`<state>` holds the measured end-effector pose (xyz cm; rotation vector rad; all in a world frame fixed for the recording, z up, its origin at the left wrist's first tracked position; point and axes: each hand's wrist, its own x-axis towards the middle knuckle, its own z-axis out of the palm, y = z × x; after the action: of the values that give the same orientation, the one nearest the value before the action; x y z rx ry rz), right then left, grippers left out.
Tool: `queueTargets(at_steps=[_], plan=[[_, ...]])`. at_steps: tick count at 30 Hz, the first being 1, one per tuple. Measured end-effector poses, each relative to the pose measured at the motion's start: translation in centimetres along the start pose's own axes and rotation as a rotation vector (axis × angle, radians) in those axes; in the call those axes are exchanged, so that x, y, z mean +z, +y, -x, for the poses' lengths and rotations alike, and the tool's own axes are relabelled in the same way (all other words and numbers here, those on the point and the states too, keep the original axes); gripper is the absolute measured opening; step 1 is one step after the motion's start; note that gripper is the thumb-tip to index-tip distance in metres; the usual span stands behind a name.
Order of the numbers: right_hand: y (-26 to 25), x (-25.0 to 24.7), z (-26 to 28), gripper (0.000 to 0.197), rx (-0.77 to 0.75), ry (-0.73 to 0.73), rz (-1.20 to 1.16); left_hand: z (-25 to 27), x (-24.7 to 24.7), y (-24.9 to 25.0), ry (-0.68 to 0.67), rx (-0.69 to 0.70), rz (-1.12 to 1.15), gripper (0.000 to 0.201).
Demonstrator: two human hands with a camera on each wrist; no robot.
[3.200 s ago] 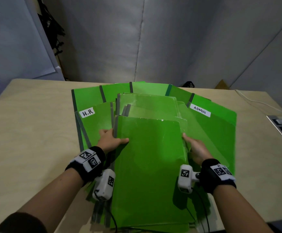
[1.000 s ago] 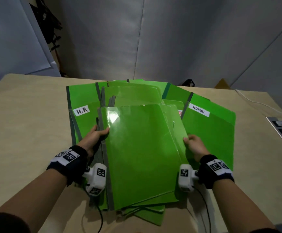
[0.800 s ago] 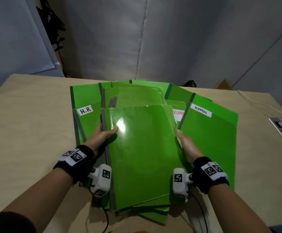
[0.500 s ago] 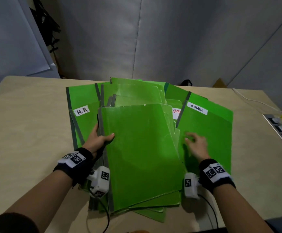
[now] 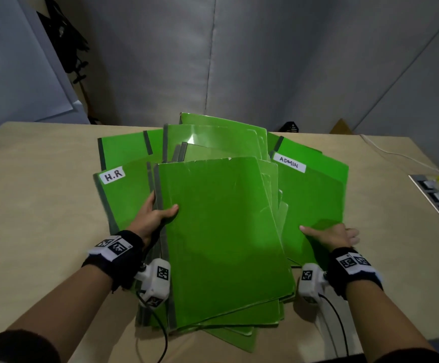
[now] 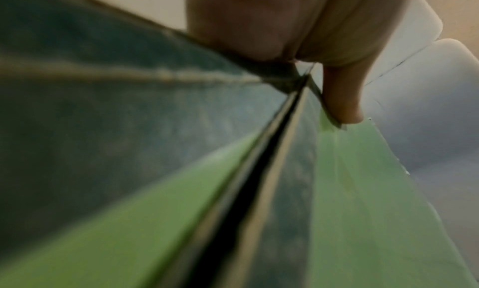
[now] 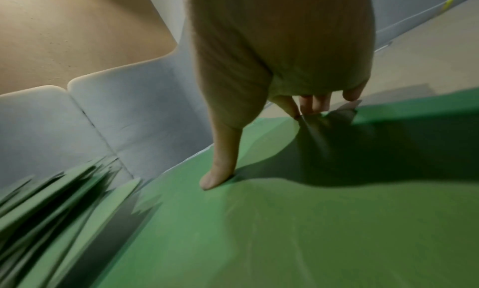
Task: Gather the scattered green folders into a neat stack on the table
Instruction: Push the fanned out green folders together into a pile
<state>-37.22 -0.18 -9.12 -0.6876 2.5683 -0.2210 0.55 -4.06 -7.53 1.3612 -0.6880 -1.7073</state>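
**K:** Left hand (image 5: pixel 152 218) grip is clamped on the spine edge of the top folder (image 5: pixel 221 231), thumb on the cover, fingers tucked under. Left wrist view confirms: thumb pressing the cover, grey spines running away below it.

**M:** Right hand?

**K:** Right hand (image 5: pixel 331 238) has let go of the top folder's right edge. Half a second ago it was just landing on the ADMIN folder (image 5: pixel 315 195); now it lies flat there, lower right of the pile, fingers spread and straight, thumb pointing toward frame centre. Nothing pinched. Fingertips reach the folder's right edge.

**M:** So the central bundle is done?

**K:** Roughly. Top folder sits centre frame over several others, corners sticking out at the bottom. Not square yet. H.R folder (image 5: pixel 124 195) fans out at middle left, another pair pokes out at the top, ADMIN fans out to the right. All on the beige surface (image 5: pixel 42 205).

**M:** Meaning?

**K:** My read: it's switching from squaring the middle to pulling in the outliers. Flat palm on ADMIN looks set to slide it left under or against the bundle while the left grip anchors. H.R side not touched.

**M:** Risk?

**K:** Glossy covers, so a sideways push could shear the bundle. Power strip (image 5: pixel 438 203) at far right is well apart.
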Motion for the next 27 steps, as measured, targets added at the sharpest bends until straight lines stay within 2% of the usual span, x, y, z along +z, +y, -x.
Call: queueTargets(at_steps=[4, 6, 10, 13, 15, 17, 19, 21, 24, 27], plan=[[-0.7, -0.4, 0.4, 0.124, -0.008, -0.029, 0.038, 0.0, 0.3, -0.1, 0.021, -0.019, -0.005, 0.083], [-1.0, -0.9, 0.3, 0.120, 0.005, -0.043, 0.006, -0.2, 0.1, -0.3, 0.020, -0.033, -0.012, 0.082], [-2.1, -1.1, 1.0, 0.098, -0.059, -0.113, -0.092, -0.6, -0.2, -0.5, 0.017, -0.037, -0.047, 0.077], [-3.7, -0.3, 2.1, 0.089, -0.153, -0.199, -0.154, -0.7, -0.3, -0.6, 0.013, -0.048, -0.046, 0.078], [-4.8, 0.2, 2.7, 0.073, -0.192, -0.251, -0.193, -0.6, -0.2, -0.5, 0.013, -0.056, -0.055, 0.078], [-5.9, 0.6, 3.8, 0.048, -0.212, -0.314, -0.276, -0.4, 0.0, -0.3, 0.019, -0.064, -0.058, 0.078], [-6.7, 1.0, 4.4, 0.038, -0.236, -0.362, -0.336, 0.0, 0.4, -0.2, 0.031, -0.069, -0.058, 0.078], [-7.2, 1.1, 5.3, 0.051, -0.237, -0.398, -0.325, 0.5, 0.8, -0.2, 0.037, -0.063, -0.061, 0.073], [-7.1, 1.0, 6.1, 0.090, -0.230, -0.469, -0.313, 1.5, 1.4, -0.2, 0.042, -0.050, -0.066, 0.065], [-6.2, 1.0, 6.4, 0.121, -0.217, -0.564, -0.523, 2.0, 1.9, -0.5, 0.040, -0.038, -0.047, 0.060]])
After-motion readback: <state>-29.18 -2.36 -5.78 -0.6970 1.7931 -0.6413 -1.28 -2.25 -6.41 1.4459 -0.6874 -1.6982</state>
